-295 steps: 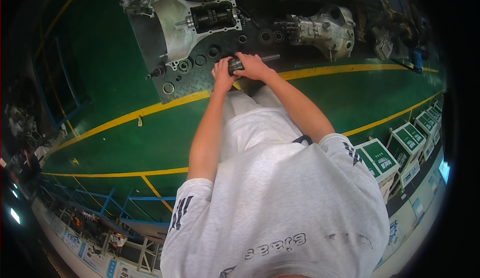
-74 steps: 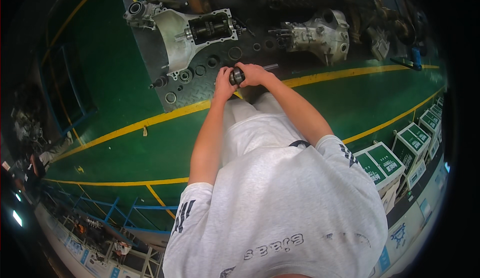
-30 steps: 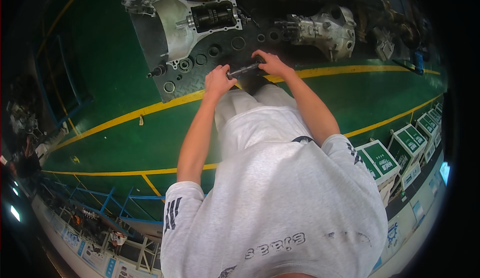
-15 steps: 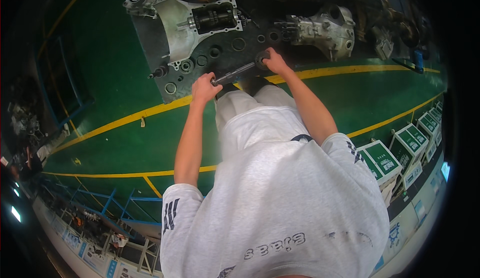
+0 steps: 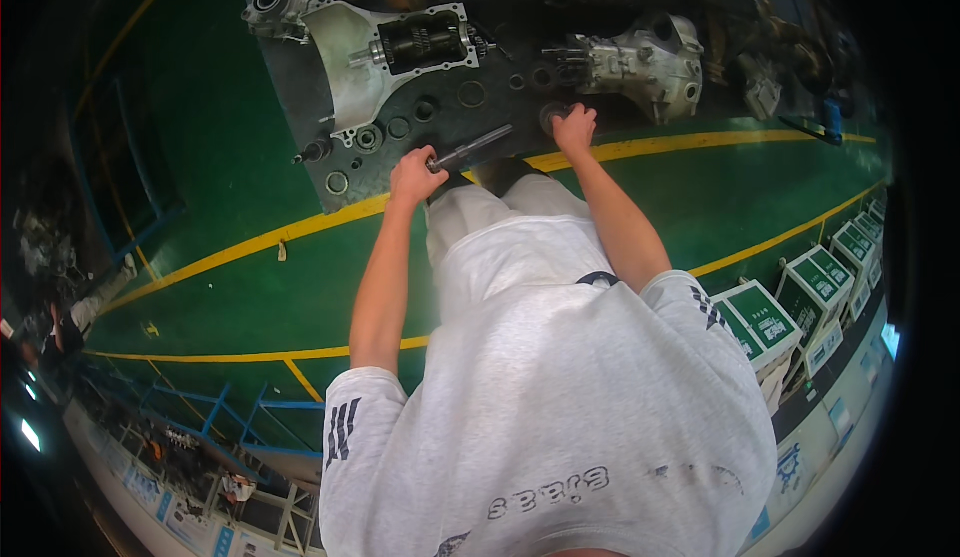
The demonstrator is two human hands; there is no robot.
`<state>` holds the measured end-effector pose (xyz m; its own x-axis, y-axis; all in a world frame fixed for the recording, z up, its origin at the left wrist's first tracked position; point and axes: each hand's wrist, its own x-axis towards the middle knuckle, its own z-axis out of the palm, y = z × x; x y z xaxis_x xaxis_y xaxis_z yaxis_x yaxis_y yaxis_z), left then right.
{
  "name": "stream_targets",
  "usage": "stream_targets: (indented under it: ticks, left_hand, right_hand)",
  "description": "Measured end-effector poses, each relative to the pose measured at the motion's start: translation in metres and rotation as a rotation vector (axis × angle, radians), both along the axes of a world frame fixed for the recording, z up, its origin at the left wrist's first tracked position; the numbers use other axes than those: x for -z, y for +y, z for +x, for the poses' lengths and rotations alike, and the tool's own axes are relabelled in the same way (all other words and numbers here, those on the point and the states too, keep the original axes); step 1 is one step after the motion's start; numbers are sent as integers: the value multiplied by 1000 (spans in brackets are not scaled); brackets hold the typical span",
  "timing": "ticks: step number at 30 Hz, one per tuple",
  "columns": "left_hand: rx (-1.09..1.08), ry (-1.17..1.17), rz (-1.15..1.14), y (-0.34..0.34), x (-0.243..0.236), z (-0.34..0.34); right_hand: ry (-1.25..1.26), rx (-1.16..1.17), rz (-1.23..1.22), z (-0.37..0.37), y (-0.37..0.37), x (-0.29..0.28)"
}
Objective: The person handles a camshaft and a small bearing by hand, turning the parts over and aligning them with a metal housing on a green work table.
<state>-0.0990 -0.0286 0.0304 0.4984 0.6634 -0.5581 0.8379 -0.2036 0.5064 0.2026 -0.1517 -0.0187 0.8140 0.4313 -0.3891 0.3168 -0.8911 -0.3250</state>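
My left hand [image 5: 416, 175] grips the lower left end of a metal shaft [image 5: 474, 145], held at a slant over the near edge of the dark bench [image 5: 300, 107]. Apart from the shaft, my right hand [image 5: 574, 129] is closed on a dark round gear [image 5: 554, 117], partly covered by my fingers. Beyond them lie an open aluminium gearbox housing [image 5: 342, 67] with gears inside and a second cast housing [image 5: 645, 72]. Rings and bearings, such as one bearing [image 5: 368, 138], lie between the left housing and my hands.
Rusty metal parts [image 5: 800, 52] fill the back right of the bench. Below are a green floor with yellow lines [image 5: 200, 277], blue metal frames [image 5: 220, 397], green-and-white boxes [image 5: 760, 322] at the right, and another person [image 5: 70, 322] at the far left.
The round gear has come off the shaft in my right hand, which has moved rightward away from it. My left hand has moved left, keeping hold of the shaft.
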Motion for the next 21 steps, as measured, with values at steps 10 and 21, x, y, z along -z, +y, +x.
stream_targets:
  ticks: [10, 21]
  left_hand:
    - [65, -50, -55, -1, 15, 16]
    - [17, -222, 9, -7, 29, 11]
  right_hand:
    - [-322, -376, 118, -32, 20, -35]
    - [330, -1144, 293, -121, 51, -30]
